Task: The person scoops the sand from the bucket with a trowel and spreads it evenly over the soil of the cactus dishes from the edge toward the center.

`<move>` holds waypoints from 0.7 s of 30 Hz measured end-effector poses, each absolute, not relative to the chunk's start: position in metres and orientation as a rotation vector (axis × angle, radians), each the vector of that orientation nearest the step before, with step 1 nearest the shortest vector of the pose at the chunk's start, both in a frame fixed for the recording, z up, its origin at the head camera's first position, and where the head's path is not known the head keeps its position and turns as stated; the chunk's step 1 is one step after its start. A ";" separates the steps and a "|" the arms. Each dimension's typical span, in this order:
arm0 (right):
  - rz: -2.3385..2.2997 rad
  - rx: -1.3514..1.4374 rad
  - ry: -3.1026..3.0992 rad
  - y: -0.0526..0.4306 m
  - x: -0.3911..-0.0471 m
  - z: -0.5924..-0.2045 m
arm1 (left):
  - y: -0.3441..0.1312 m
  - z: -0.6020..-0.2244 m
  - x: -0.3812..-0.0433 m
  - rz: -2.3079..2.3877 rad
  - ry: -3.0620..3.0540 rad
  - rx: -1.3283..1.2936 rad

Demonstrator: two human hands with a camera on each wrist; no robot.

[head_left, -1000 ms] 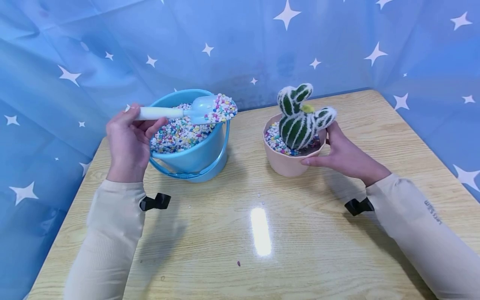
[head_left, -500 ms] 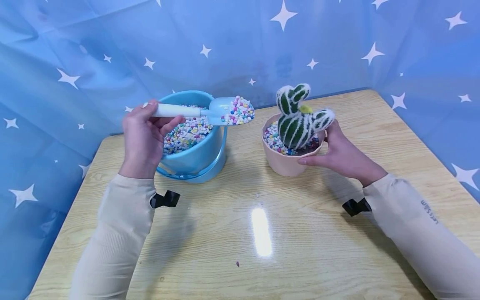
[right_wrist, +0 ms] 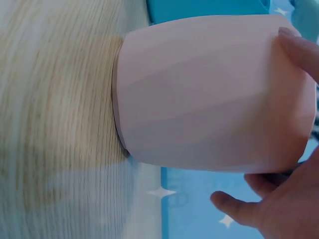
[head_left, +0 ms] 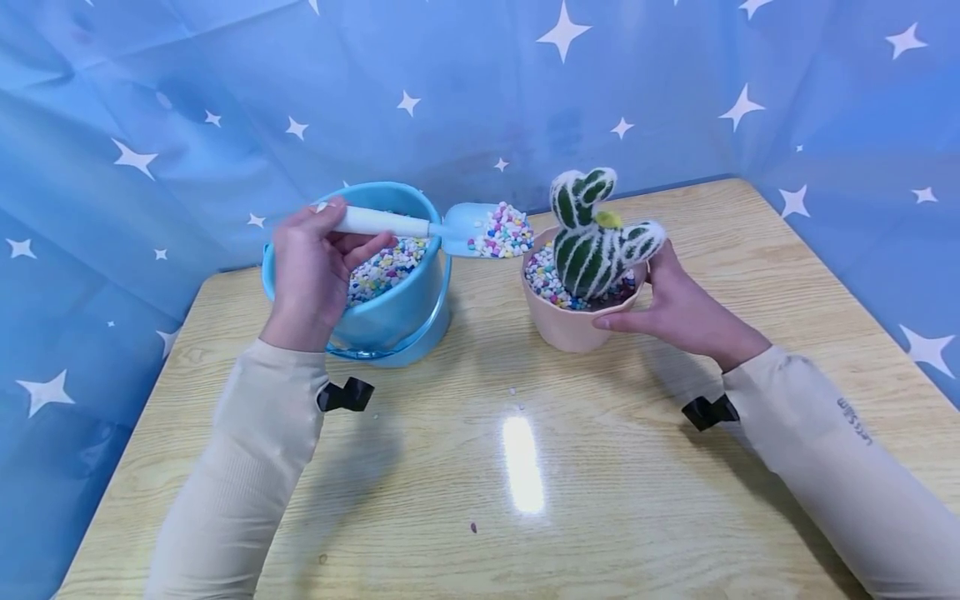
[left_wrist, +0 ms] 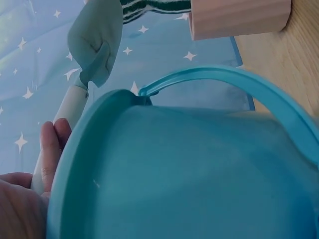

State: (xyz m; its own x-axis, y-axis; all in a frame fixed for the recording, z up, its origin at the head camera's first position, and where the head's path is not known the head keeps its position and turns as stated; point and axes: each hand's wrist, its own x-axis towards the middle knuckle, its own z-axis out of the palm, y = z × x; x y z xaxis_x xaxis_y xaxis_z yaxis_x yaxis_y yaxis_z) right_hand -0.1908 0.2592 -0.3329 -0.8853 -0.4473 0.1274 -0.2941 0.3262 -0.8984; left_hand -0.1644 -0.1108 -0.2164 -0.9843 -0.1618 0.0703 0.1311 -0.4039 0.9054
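My left hand (head_left: 311,271) grips the white handle of a light blue scoop (head_left: 461,229), held level above the bucket's right rim. Small multicoloured pebbles (head_left: 506,232) are heaped in the scoop's tip, which reaches the left rim of a pink flowerpot (head_left: 566,327) in the head view. In the left wrist view the scoop (left_wrist: 97,45) shows from below. A green and white cactus (head_left: 588,258) stands in the pot among more pebbles. My right hand (head_left: 678,312) holds the pot's right rim, thumb in front; in the right wrist view the pot (right_wrist: 214,94) rests upright on the table.
A blue bucket (head_left: 393,325) of the same pebbles stands at the left, its handle (left_wrist: 239,74) hanging down in front. The wooden table (head_left: 420,500) carries a few stray specks. A blue starry cloth (head_left: 450,83) hangs behind it.
My left hand has carried the loaded scoop to the right, from over the bucket to the pot's left rim. The right hand keeps its hold on the pot.
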 end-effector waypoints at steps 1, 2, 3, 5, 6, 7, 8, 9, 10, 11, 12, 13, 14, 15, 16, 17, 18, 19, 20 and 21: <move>-1.599 -0.684 2.440 0.259 -0.191 -0.333 | -0.110 -0.217 -0.165 -2.490 -1.614 0.043; -1.589 -0.679 2.442 0.259 -0.191 -0.332 | -0.108 -0.217 -0.165 -2.486 -1.624 0.044; -1.580 -0.672 2.441 0.259 -0.190 -0.332 | -0.107 -0.217 -0.165 -2.481 -1.633 0.046; -1.569 -0.653 2.439 0.260 -0.190 -0.331 | -0.105 -0.217 -0.166 -2.468 -1.657 0.050; -1.564 -0.645 2.442 0.260 -0.190 -0.330 | -0.103 -0.217 -0.166 -2.464 -1.665 0.053; -1.566 -0.643 2.438 0.260 -0.189 -0.330 | -0.102 -0.218 -0.166 -2.461 -1.672 0.056; -1.571 -0.645 2.439 0.259 -0.190 -0.330 | -0.101 -0.218 -0.166 -2.456 -1.684 0.059; -1.578 -0.651 2.440 0.259 -0.190 -0.330 | -0.100 -0.218 -0.167 -2.451 -1.691 0.062; -1.585 -0.658 2.444 0.258 -0.190 -0.331 | -0.099 -0.218 -0.167 -2.442 -1.708 0.065; -1.586 -0.667 2.449 0.258 -0.190 -0.331 | -0.099 -0.218 -0.167 -2.431 -1.725 0.066; -1.591 -0.680 2.446 0.257 -0.190 -0.331 | -0.098 -0.218 -0.167 -2.421 -1.745 0.070; -1.593 -0.692 2.447 0.257 -0.190 -0.331 | -0.098 -0.218 -0.167 -2.412 -1.760 0.075; -1.588 -0.702 2.450 0.257 -0.191 -0.332 | -0.097 -0.218 -0.167 -2.405 -1.774 0.080; -1.582 -0.712 2.452 0.257 -0.191 -0.332 | -0.097 -0.218 -0.168 -2.401 -1.783 0.086; -1.574 -0.714 2.455 0.257 -0.190 -0.332 | -0.096 -0.218 -0.168 -2.400 -1.793 0.089; -1.563 -0.715 2.461 0.257 -0.190 -0.332 | -0.095 -0.218 -0.169 -2.400 -1.799 0.091; -1.556 -0.711 2.465 0.258 -0.190 -0.332 | -0.094 -0.218 -0.169 -2.403 -1.803 0.094; -1.549 -0.705 2.471 0.258 -0.190 -0.332 | -0.093 -0.218 -0.170 -2.406 -1.804 0.097; -1.548 -0.702 2.472 0.257 -0.190 -0.332 | -0.092 -0.218 -0.170 -2.405 -1.812 0.100; -1.552 -0.698 2.470 0.257 -0.189 -0.332 | -0.091 -0.218 -0.171 -2.404 -1.818 0.106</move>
